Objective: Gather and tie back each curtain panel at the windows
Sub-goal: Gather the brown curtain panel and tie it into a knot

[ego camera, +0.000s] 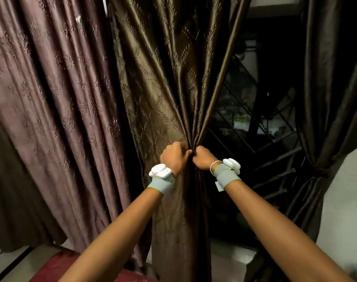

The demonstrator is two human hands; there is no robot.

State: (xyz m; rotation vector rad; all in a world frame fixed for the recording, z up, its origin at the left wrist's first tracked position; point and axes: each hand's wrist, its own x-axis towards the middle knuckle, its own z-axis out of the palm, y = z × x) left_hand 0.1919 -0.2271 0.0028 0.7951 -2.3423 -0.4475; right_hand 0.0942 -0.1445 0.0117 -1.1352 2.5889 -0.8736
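A dark olive-brown curtain panel (167,82) with a leaf pattern hangs in the middle and is bunched into a narrow waist at hand height. My left hand (174,156) grips the bunched fabric from the left. My right hand (203,157) grips it from the right, knuckles almost touching the left hand. Whether a tie-back runs round the bunch is hidden by my fingers. At the far right a second brown panel (324,139) hangs gathered, with a band round its waist.
A mauve patterned curtain (51,98) covers the left side. Between the brown panels a dark window with a black metal grille (254,123) shows. A red cushion or seat (59,267) lies at the bottom left, and a white wall (344,200) stands at the right.
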